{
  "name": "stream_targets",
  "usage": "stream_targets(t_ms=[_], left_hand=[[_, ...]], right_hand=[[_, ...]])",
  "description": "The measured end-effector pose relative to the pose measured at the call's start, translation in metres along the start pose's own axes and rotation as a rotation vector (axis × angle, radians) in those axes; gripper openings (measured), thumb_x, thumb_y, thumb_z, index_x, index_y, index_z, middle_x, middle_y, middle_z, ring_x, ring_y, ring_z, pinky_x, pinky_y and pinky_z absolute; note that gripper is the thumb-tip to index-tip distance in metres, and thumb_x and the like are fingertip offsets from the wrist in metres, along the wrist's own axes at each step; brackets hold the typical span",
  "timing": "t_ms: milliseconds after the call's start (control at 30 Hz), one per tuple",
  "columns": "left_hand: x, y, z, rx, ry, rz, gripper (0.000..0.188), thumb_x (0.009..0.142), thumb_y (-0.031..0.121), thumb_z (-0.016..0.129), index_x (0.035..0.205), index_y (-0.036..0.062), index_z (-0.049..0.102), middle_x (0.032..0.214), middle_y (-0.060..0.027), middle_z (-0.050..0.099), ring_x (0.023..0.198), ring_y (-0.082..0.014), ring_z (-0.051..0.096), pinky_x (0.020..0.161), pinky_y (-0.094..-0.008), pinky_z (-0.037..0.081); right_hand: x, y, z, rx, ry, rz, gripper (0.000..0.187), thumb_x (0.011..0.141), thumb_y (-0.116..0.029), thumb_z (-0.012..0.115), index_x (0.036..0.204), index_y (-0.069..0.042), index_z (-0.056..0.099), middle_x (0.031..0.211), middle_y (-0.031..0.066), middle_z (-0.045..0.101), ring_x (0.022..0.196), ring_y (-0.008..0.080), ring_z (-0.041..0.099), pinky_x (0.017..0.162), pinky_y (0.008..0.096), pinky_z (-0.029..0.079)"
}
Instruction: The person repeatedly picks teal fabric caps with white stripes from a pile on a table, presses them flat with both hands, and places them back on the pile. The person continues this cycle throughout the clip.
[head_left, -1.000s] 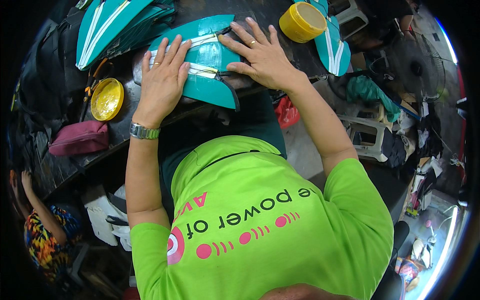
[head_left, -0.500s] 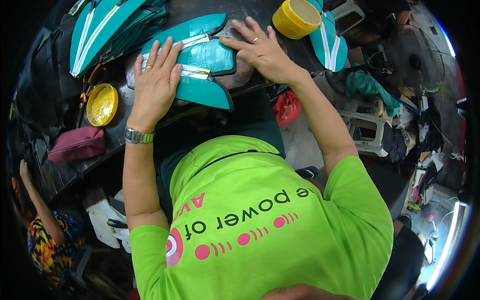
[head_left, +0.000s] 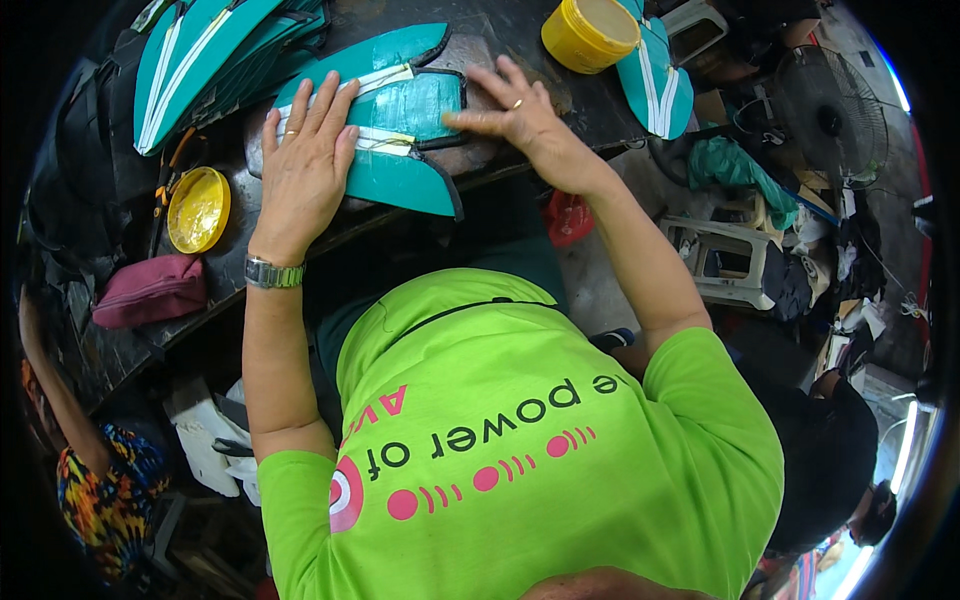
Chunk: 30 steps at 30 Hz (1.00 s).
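A teal shaped panel [head_left: 420, 103] with white strips and black edging lies on a rounded, worn slab [head_left: 482, 62] on the dark table. My left hand [head_left: 308, 160] presses flat on the panel's left part, fingers stretched out, covering that end of the strips. My right hand [head_left: 535, 125] is at the panel's right edge with its fingers spread. Its thumb rests on or just over the teal middle section, near the lower black-edged notch. Neither hand grips anything.
Similar teal panels [head_left: 205, 70] are stacked at the far left, and another panel [head_left: 655, 85] lies right of a yellow tub [head_left: 590, 35]. A yellow lid [head_left: 199, 210] and maroon pouch [head_left: 152, 290] sit left. A fan [head_left: 830, 118] and plastic stool [head_left: 720, 262] stand right. Other people are at both sides.
My right hand has moved along the panel's right edge toward me, its touching digit going from the upper notch toward the lower one. My left hand stays flat in place.
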<state>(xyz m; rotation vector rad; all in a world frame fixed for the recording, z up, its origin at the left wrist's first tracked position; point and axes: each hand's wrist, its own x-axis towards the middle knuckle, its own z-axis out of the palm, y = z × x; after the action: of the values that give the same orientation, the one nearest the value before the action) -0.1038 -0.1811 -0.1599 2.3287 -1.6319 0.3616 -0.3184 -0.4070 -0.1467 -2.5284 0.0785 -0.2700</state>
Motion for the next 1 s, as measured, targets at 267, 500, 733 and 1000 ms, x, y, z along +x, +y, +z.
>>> stream_targets(t_ms=[267,500,733,1000], left_hand=[[-0.001,-0.001,0.001,-0.013,-0.005,-0.01,0.048,0.107,0.034,0.037,0.153,0.021,0.043,0.16,-0.0057,0.039,0.15,-0.0264,0.03,0.122,-0.0522,0.016],[0.001,0.005,0.006,0.015,0.016,-0.051,0.048,0.107,0.034,0.039,0.152,0.0213,0.043,0.16,-0.0056,0.039,0.15,-0.0254,0.03,0.12,-0.0534,0.018],[0.019,0.013,0.02,0.058,0.077,-0.115,0.047,0.105,0.034,0.042,0.15,0.0189,0.046,0.158,-0.0076,0.042,0.149,-0.0284,0.032,0.116,-0.0581,0.021],[0.025,0.009,0.024,0.109,0.097,-0.101,0.047,0.105,0.035,0.043,0.148,0.0183,0.048,0.156,-0.0081,0.045,0.146,-0.0296,0.036,0.111,-0.0588,0.026]], right_hand=[[0.006,0.005,0.016,-0.341,0.089,0.099,0.054,0.104,-0.06,0.031,0.152,-0.039,0.043,0.168,0.0069,0.019,0.156,0.0347,0.005,0.119,0.066,-0.005],[0.001,-0.016,-0.002,0.139,0.023,0.017,0.052,0.104,-0.061,0.03,0.131,-0.038,0.068,0.165,0.0095,0.028,0.155,0.0385,0.008,0.119,0.0646,-0.004],[0.011,-0.06,0.025,-0.54,-0.046,-0.012,0.068,0.093,-0.071,0.046,0.148,-0.033,0.05,0.164,0.0073,0.031,0.155,0.0361,0.013,0.116,0.071,0.004],[0.02,-0.042,0.03,-0.485,-0.017,-0.122,0.068,0.092,-0.072,0.047,0.152,-0.039,0.043,0.166,0.0075,0.025,0.155,0.0365,0.01,0.116,0.0721,0.005]])
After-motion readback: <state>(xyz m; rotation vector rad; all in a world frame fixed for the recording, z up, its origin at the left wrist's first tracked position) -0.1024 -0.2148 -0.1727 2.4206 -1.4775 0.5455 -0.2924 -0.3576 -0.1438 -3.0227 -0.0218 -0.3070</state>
